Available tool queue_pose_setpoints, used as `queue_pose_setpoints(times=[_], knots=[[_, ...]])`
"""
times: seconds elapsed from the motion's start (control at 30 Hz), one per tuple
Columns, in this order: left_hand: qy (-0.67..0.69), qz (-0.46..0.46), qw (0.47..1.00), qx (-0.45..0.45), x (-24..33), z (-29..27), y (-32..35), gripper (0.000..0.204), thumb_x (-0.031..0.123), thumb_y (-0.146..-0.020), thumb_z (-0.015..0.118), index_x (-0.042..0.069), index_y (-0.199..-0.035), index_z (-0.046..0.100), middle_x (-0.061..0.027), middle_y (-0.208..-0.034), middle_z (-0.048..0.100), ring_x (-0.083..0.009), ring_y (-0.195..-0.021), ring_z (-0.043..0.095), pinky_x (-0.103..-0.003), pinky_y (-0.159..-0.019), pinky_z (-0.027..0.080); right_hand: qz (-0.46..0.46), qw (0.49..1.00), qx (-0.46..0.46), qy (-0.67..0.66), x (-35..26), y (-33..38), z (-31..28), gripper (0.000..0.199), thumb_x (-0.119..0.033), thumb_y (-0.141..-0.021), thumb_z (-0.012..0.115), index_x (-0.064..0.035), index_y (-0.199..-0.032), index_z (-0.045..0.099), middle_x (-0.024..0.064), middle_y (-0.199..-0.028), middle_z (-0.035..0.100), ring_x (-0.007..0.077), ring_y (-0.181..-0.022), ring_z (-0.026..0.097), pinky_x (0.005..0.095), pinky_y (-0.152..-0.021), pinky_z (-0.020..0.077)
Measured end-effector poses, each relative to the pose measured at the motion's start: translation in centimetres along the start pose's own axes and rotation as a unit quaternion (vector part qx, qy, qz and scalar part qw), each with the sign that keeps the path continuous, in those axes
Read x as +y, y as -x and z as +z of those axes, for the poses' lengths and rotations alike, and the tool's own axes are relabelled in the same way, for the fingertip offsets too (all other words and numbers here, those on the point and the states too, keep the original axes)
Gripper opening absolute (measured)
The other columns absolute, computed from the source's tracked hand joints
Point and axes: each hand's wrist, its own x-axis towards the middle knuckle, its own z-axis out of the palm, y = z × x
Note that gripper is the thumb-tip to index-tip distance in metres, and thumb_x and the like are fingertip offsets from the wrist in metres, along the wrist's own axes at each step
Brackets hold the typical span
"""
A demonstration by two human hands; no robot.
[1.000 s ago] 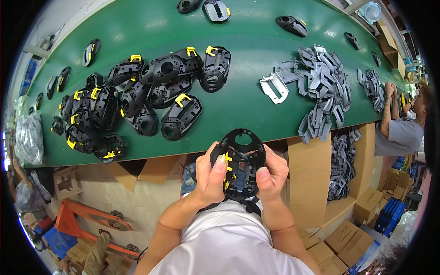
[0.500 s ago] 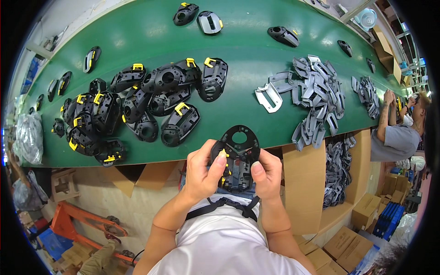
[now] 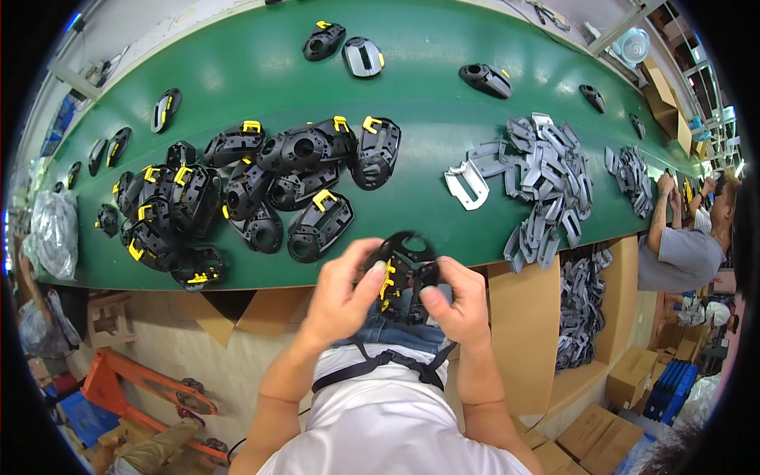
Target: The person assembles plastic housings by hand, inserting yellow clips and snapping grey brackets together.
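Green tabletop (image 3: 427, 119): black housings (image 3: 198, 202) left, grey frames (image 3: 546, 170) right, probably grouped for reach.
At its near edge, left hand (image 3: 339, 297) and right hand (image 3: 461, 305) curl around opposite sides of a held housing (image 3: 402, 281), likely steadying it, yellow clips (image 3: 387, 286) upward.

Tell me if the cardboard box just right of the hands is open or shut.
Open: the cardboard box has nothing covering its top, and many grey plastic parts show inside.
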Motion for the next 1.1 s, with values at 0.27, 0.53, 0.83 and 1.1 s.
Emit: queue_pose_setpoints(times=[0.27, 0.53, 0.83, 1.1], knots=[[-0.330, 0.040, 0.924, -0.191, 5.6, -4.0, -2.9, 0.059, 0.043, -0.073, 0.071, -0.001, -0.110, 0.057, -0.0188, -0.093, 0.066, -0.0340, -0.084, 0.065, -0.039, -0.073, 0.052, -0.202, 0.957, -0.043, 0.203, -3.1, -3.4, 0.0, 0.047, -0.023, -0.059, 0.083, -0.0045, -0.098, 0.065, 0.0076, -0.096, 0.060, 0.0280, -0.088, 0.058, 0.0383, -0.079, 0.0467], [-0.457, 0.079, 0.886, -0.001, 6.9, -8.7, -10.8, 0.061, 0.059, -0.081, 0.057, 0.003, -0.101, 0.062, -0.0203, -0.083, 0.066, -0.0380, -0.081, 0.065, -0.045, -0.072, 0.051, -0.132, 0.962, 0.074, 0.229, -0.7, -3.2, -1.9, 0.047, -0.019, -0.070, 0.076, -0.0044, -0.112, 0.060, 0.0133, -0.113, 0.055, 0.0329, -0.104, 0.051, 0.0414, -0.089, 0.0430], [-0.515, -0.305, 0.754, 0.270, -0.4, -21.9, -26.2, 0.070, 0.043, -0.084, 0.059, 0.003, -0.136, 0.034, -0.0204, -0.138, 0.042, -0.0414, -0.127, 0.041, -0.062, -0.097, 0.034, -0.028, 0.929, 0.154, 0.335, 5.9, -1.8, -6.6, 0.041, -0.017, -0.073, 0.071, -0.0019, -0.110, 0.058, 0.0149, -0.116, 0.053, 0.0351, -0.108, 0.050, 0.0426, -0.092, 0.0414], [-0.691, -0.038, 0.693, 0.201, 2.0, -17.0, -27.6, 0.046, 0.025, -0.079, 0.060, 0.002, -0.117, 0.049, -0.0215, -0.125, 0.048, -0.0423, -0.112, 0.049, -0.055, -0.086, 0.045, -0.043, 0.920, 0.143, 0.363, 7.9, -5.4, -4.0, 0.048, -0.017, -0.071, 0.073, -0.0031, -0.114, 0.055, 0.0167, -0.117, 0.052, 0.0350, -0.108, 0.049, 0.0415, -0.093, 0.0415]])
